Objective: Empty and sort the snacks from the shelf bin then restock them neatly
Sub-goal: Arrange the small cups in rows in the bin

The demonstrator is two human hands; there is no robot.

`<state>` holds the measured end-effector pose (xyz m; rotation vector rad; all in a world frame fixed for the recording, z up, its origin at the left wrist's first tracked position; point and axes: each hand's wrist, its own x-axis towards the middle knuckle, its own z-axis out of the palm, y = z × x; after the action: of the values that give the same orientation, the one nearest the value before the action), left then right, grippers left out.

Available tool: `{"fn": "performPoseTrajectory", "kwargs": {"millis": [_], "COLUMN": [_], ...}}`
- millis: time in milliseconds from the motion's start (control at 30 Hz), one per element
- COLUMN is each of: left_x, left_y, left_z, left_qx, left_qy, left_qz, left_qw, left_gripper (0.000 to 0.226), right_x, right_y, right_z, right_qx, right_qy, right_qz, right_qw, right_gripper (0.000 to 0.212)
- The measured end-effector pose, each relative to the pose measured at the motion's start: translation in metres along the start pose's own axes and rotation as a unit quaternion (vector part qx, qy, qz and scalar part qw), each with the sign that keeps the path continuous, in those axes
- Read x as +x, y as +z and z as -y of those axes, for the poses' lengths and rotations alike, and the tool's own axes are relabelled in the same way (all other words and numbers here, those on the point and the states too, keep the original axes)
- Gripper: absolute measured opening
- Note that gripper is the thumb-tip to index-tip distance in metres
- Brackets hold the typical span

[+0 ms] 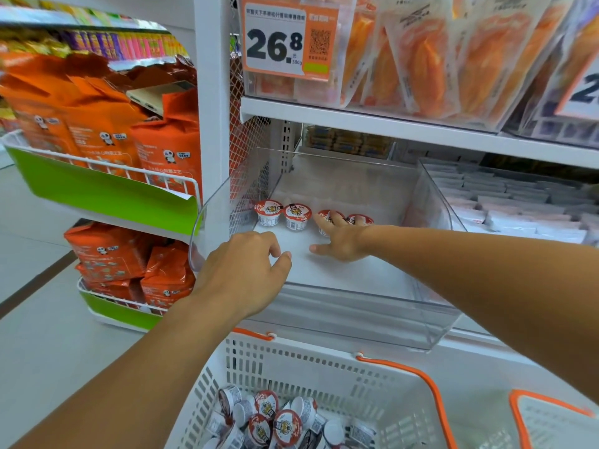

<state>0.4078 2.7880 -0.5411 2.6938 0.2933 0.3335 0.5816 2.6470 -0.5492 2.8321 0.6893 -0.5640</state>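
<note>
A clear plastic shelf bin (356, 322) sits pulled forward on the lower shelf. A short row of small red-lidded snack cups stands on its white floor. Two cups (282, 214) stand free at the left. My right hand (340, 239) reaches in, its straight fingers lying over the two cups further right (360, 219), thumb spread on the floor. My left hand (246, 270) hovers over the bin's front left corner, fingers loosely curled, holding nothing. Below, a white basket (324, 361) with orange handles holds several more of the same cups (287, 427), lying jumbled.
Orange snack bags (107, 137) fill green-fronted wire racks on the left. A white shelf post (212, 102) stands beside the bin. Above hang orange packets and a price tag (285, 40). A neighbouring bin of pale packets (512, 202) sits to the right.
</note>
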Motion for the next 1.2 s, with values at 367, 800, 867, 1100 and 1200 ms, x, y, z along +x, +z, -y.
{"fn": "performPoseTrajectory", "kwargs": {"millis": [367,800,867,1100,1200], "left_x": [0.0,0.003,0.001,-0.035,-0.069], "left_y": [0.001,0.004,0.002,-0.013,0.015], "left_z": [-0.001,0.002,0.0,-0.005,0.005], "left_qx": [0.006,-0.001,-0.002,-0.035,0.04], "left_qy": [0.008,0.025,0.044,0.179,0.23], "left_qz": [-0.007,-0.022,-0.061,-0.298,-0.219], "left_qw": [1.0,0.999,0.997,0.937,0.947], "left_gripper": [0.029,0.03,0.03,0.035,0.032], "right_x": [0.003,-0.009,-0.022,-0.172,-0.212], "right_y": [-0.021,-0.018,-0.027,-0.053,0.019], "right_z": [-0.016,0.007,0.004,-0.003,0.015], "right_qx": [0.115,0.023,0.026,0.309,0.429], "right_qy": [0.064,0.034,0.018,-0.171,-0.229], "right_qz": [-0.085,-0.002,-0.026,-0.171,0.044], "right_qw": [0.988,0.999,0.999,0.92,0.873], "right_gripper": [0.075,0.07,0.067,0.016,0.022]}}
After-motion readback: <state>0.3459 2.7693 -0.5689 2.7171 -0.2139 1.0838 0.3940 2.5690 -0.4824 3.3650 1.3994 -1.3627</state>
